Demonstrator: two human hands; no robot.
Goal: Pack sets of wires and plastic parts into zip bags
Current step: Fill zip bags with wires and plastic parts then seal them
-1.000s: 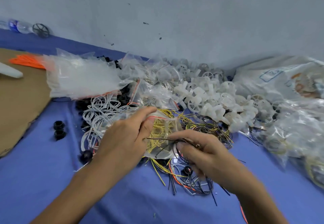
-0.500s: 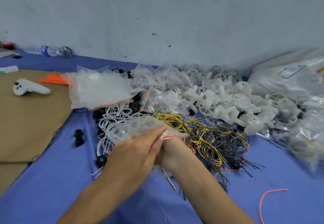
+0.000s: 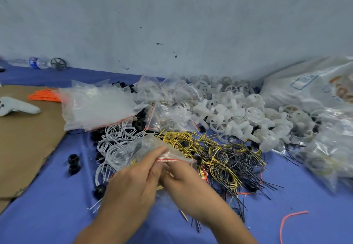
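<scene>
Above the blue cloth (image 3: pixel 47 205), near the lower middle of the view, a clear zip bag (image 3: pixel 141 148) is held up by both hands. Its red-striped mouth is pinched between the thumb and fingers of the left hand (image 3: pixel 131 184), which are curled closed on the strip. The right hand (image 3: pixel 183 182) is tucked just beneath, its fingers curled up against the same mouth and closed on it from below; the fingertips are partly hidden by the left hand. Wires are seen faintly through the bag's film. Behind the bag, a tangle of yellow and black wires (image 3: pixel 219 157) is spread on the cloth, with looped white wires (image 3: pixel 114 138) to its left and a heap of white plastic wheels (image 3: pixel 238 113) beyond. A stack of empty zip bags (image 3: pixel 95 106) is laid at the edge of a cardboard sheet (image 3: pixel 24 138), and two black plastic rings (image 3: pixel 73 162) are set near that edge. A loose orange wire (image 3: pixel 286 222) is seen well apart at the lower right.
</scene>
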